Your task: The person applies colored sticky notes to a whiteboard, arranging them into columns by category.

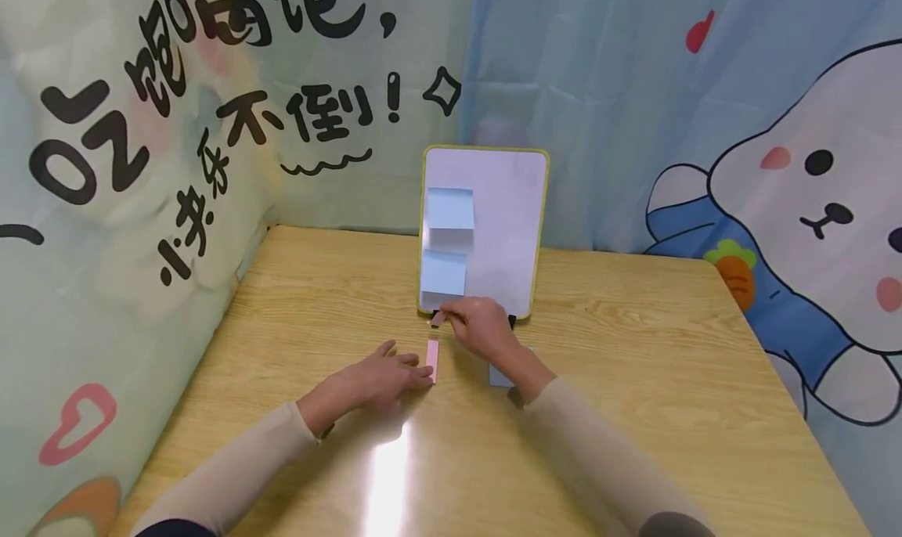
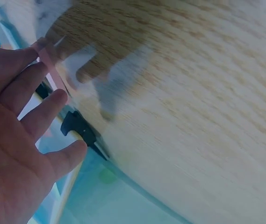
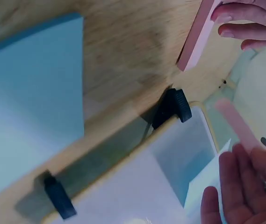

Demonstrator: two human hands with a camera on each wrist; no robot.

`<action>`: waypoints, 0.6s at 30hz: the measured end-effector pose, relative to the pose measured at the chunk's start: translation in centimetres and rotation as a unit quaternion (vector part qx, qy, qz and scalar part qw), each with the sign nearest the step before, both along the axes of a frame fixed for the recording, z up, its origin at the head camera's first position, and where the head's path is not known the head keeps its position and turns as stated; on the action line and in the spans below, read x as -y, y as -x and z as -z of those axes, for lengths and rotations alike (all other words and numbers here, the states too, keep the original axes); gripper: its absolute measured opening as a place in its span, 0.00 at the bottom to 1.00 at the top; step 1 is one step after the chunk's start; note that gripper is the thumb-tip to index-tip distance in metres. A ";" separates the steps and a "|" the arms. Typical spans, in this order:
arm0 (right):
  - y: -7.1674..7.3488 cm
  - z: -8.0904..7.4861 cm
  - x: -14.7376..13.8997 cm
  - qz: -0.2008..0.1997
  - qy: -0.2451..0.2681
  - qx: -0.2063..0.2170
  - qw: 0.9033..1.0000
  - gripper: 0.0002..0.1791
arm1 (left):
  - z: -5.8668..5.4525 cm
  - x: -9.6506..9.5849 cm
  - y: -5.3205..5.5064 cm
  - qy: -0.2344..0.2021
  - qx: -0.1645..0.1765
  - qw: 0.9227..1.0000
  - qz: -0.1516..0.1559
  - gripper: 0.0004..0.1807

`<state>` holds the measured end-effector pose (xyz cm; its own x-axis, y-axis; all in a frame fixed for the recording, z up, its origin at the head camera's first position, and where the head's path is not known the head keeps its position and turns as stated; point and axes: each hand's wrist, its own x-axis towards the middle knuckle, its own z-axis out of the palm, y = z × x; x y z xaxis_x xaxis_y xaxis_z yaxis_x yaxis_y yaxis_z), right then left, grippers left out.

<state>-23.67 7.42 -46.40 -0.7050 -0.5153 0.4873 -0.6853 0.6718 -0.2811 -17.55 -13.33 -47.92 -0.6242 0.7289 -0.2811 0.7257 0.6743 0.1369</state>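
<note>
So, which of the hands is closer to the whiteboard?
Right. The right hand is by the bottom edge of the whiteboard; the left hand is farther back, at the pink pad.

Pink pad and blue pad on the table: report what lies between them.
Bare tabletop lies between the pink pad and the blue pad, per the right wrist view.
</note>
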 end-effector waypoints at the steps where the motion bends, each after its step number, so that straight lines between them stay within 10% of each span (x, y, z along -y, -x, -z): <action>1: 0.0 -0.2 -0.2 -0.011 -0.005 -0.002 1.000 0.08 | 0.0 0.0 0.1 -0.004 0.001 1.000 -0.002 0.29; 10: -0.2 -1.3 -3.1 -0.058 -0.036 -0.029 0.997 0.05 | 0.0 0.7 0.7 -0.070 0.004 0.998 -0.005 0.24; 18: 0.4 -2.8 -7.1 0.000 -0.060 0.004 0.998 0.06 | -1.4 2.8 1.9 -0.126 -0.004 0.985 -0.117 0.37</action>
